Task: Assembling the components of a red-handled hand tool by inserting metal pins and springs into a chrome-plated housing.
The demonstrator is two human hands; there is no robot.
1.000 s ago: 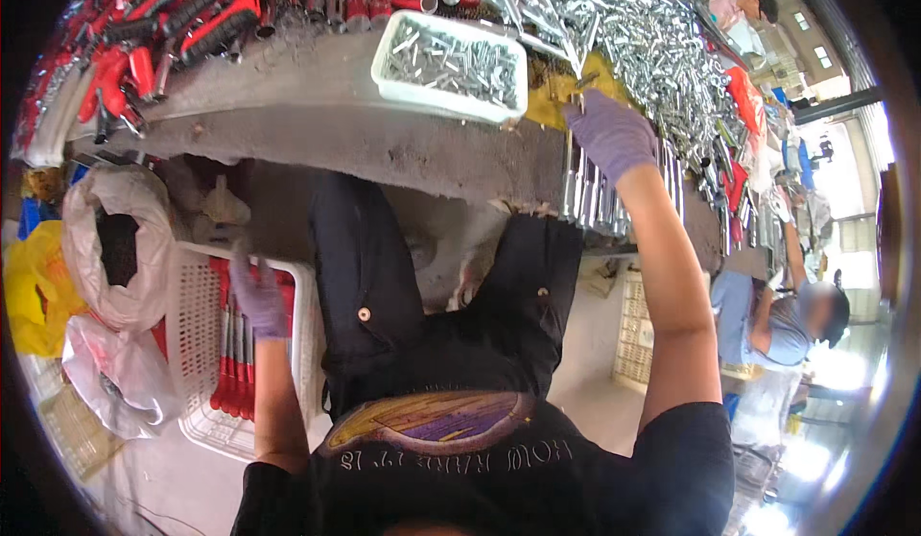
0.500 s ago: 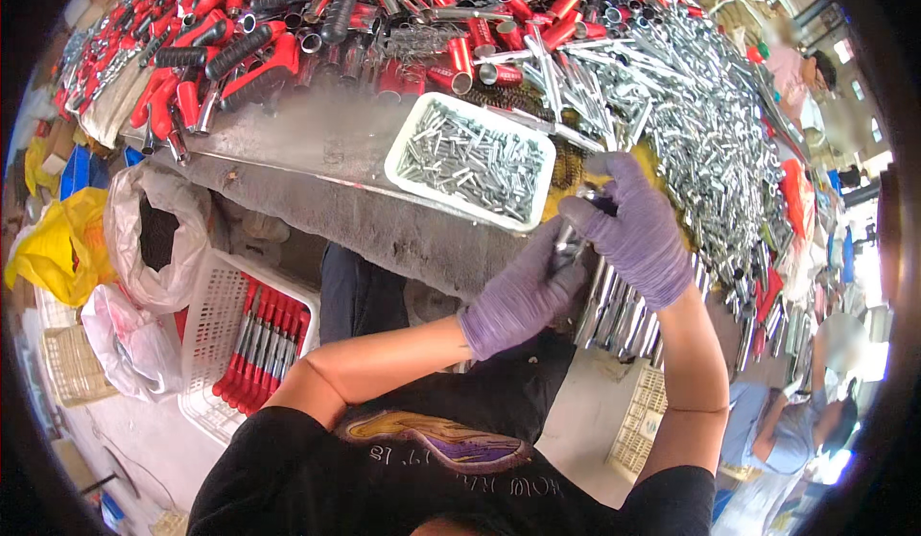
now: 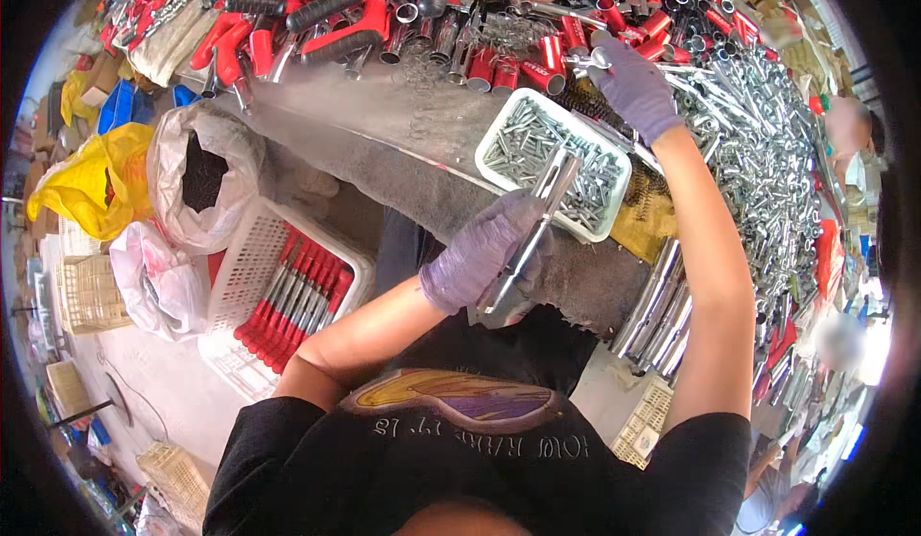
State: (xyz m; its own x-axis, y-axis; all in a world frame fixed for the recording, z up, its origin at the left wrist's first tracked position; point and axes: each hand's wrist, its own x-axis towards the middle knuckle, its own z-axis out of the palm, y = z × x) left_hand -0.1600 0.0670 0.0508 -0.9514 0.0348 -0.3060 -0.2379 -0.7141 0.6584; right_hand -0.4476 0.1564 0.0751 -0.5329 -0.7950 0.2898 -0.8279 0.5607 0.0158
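Observation:
My left hand [image 3: 489, 253], in a purple-grey glove, is closed round a long shiny chrome metal tube [image 3: 532, 229]. The tube slants up over the near side of a white tray [image 3: 622, 181] filled with small silver metal pins [image 3: 537, 138]. Farther off, my gloved right hand [image 3: 638, 90] reaches to the heap's edge beside the red metal sleeves [image 3: 544, 77]. Its fingertips pinch a small silver metal part [image 3: 593, 59], whose exact kind I cannot make out.
Red-and-black handles [image 3: 350, 32] lie heaped at the far left, loose silver parts [image 3: 748, 152] at the right. Several chrome tubes [image 3: 652, 306] lie right of my lap. At my left stand a white basket [image 3: 235, 291] of red-handled tools and a white sack [image 3: 158, 186].
My hands have moved apart. The left came back toward me with the chrome tube, now in plain sight; the right went out to the far heap. The view has shifted too.

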